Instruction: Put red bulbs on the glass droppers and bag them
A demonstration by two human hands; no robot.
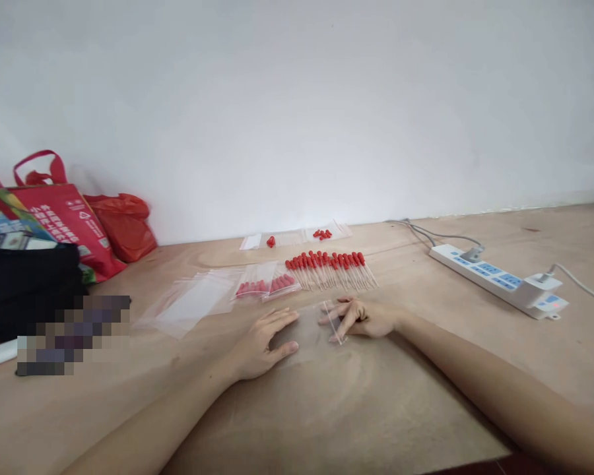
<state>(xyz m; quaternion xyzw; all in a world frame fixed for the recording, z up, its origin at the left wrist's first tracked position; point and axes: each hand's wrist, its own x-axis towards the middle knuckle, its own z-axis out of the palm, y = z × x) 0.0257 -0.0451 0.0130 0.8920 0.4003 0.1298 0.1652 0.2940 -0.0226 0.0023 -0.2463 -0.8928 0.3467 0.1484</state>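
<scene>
A clear zip-lock bag (307, 333) lies flat on the wooden table between my hands. My left hand (268, 343) rests palm down at its left end, thumb and fingers apart. At the bag's zip edge, my right hand (359, 318) has bent fingers and thumb on the film; whether a fingertip is inside is unclear. Just beyond stands a row of red-tipped sticks (327, 262), their pale shafts pointing towards me. Left of them lie filled bags (257, 280) with several red pieces inside, beside a fan of flat clear bags (193, 300).
By the wall, more clear bags (291, 237) lie with small red pieces (321, 234). A white power strip (490, 274) with plugs and cables sits on the right. At left are a red carrier bag (74, 218), an orange-red plastic bag (126, 227), a black bag (30, 287) and a blurred-out item (74, 336).
</scene>
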